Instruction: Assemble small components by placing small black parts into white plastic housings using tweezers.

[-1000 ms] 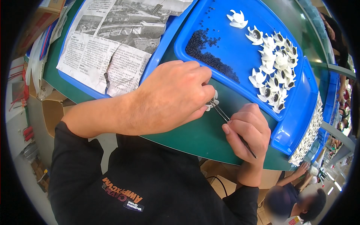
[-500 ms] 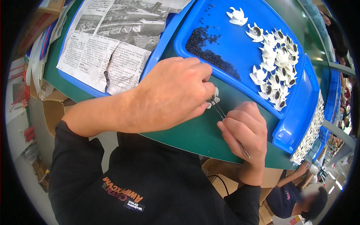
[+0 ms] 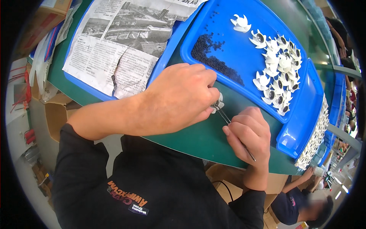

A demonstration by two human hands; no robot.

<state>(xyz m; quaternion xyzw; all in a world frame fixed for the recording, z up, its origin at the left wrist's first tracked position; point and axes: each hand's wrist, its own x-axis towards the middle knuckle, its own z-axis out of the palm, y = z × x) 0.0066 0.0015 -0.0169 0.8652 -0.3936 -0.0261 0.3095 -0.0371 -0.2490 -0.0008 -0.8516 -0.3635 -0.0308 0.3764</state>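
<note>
My left hand [image 3: 187,97] is closed on a small white fan wheel [image 3: 220,104], most of which its fingers hide. In my right hand [image 3: 249,133] is a pair of thin metal tweezers [image 3: 224,116], pinched between thumb and fingers. The tweezer tips reach the hub of the fan wheel; whether they grip anything there is too small to tell. Both hands are above the green table [image 3: 190,143], in front of a blue tray [image 3: 249,95]. A pile of tiny black round parts [image 3: 217,61] lies in that tray near my left hand.
Several white fan wheels [image 3: 284,63], many with black hubs, lie in the tray's right side. Newspaper [image 3: 114,45] covers another tray at the left. A narrow blue tray [image 3: 291,135] and rows of white parts [image 3: 314,133] are at the right. A person [image 3: 293,204] sits at lower right.
The whole view has shifted slightly. Both hands keep nearly the same place and grip, with the tweezers still at the fan wheel.
</note>
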